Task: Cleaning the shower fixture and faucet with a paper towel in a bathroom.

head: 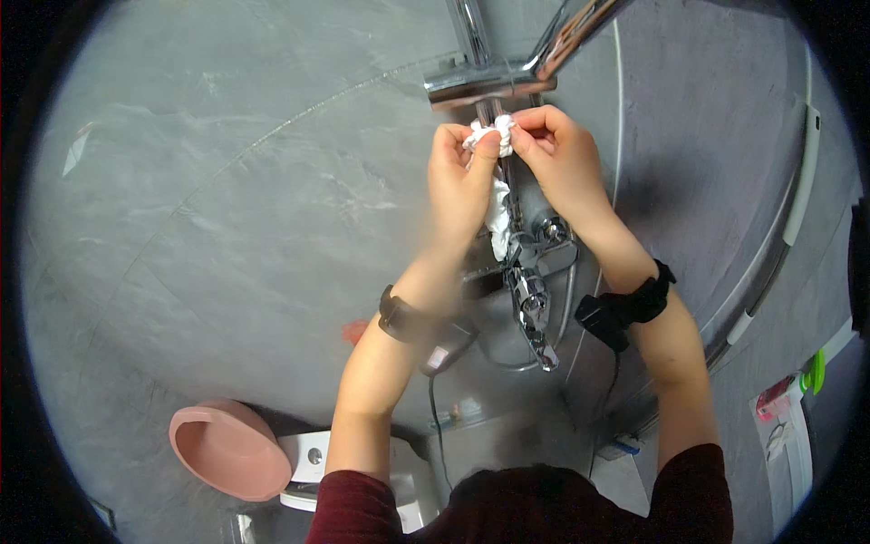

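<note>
A white cloth point(499, 211) is wrapped around the upright chrome shower pipe point(514, 187), just under the chrome shower bracket point(489, 85). My left hand point(462, 173) pinches the cloth's bunched top from the left, with the thumb across it. From the right, my right hand point(561, 153) holds the same bunch between thumb and fingers. A twisted length of the cloth hangs down along the pipe, partly behind my left hand. Lower down is the chrome shower mixer point(537, 292), with a metal hose point(571, 285) beside it.
Grey marbled wall panels point(258, 204) surround the shower. At lower left a pink plastic basin point(234, 452) rests by a white toilet point(408, 476). A curved shower door's pale handle point(802, 177) is at right. Black wrist straps with cables are on both my forearms.
</note>
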Available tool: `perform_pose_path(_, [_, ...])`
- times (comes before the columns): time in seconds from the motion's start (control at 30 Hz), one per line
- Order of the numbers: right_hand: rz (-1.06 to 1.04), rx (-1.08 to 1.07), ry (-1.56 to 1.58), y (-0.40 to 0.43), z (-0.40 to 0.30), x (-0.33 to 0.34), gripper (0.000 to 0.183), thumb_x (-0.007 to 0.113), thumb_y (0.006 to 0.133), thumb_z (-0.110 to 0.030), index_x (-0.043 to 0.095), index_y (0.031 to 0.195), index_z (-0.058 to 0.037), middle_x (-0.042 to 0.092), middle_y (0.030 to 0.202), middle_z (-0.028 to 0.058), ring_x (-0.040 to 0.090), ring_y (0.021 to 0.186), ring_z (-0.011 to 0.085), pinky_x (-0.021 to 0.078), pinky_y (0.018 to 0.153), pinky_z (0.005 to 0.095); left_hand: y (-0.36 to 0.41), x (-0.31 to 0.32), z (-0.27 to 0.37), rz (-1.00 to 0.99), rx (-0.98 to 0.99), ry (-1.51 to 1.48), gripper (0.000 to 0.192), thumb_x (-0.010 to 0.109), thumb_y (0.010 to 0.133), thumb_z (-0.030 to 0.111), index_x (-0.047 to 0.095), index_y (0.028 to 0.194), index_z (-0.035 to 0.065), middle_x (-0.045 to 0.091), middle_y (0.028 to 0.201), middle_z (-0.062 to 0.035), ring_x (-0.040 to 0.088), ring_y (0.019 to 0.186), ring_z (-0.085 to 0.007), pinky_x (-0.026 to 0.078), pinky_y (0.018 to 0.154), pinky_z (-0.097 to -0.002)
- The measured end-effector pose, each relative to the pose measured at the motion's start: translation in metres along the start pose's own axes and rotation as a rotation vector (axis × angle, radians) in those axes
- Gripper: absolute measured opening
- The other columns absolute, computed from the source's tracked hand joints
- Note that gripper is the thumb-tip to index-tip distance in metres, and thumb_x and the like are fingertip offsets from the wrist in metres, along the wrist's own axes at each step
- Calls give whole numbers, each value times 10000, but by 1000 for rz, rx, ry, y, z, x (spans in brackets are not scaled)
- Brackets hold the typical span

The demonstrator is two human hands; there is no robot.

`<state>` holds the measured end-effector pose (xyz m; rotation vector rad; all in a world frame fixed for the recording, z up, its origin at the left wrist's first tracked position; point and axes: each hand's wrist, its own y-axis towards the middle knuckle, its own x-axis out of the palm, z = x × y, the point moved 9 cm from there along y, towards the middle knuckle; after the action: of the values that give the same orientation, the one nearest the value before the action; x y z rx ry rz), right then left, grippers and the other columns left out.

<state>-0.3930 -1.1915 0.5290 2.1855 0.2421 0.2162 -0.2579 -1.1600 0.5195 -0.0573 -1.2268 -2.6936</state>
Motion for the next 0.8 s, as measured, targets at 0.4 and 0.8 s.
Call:
perform_pose_path(0.4, [-257, 186, -294, -55, 5, 0, 208, 637, 853, -115, 589, 1017, 3, 641, 934, 131, 643, 837, 198, 501, 726, 294, -41, 0, 19, -271, -12, 815, 210, 673, 840, 181, 574, 898, 6, 638, 739, -96, 600, 637, -180, 461, 579, -284])
perform_pose_path(0.8, [15, -160, -414, -42, -43, -36, 317, 611, 794, -33, 485, 1084, -51, 580, 946, 115, 607, 867, 220, 499, 713, 328, 1, -6, 121, -347, 373, 1110, 483, 701, 767, 111, 474, 1188, 46, 613, 1114, -128, 588, 1034, -289, 476, 844, -373])
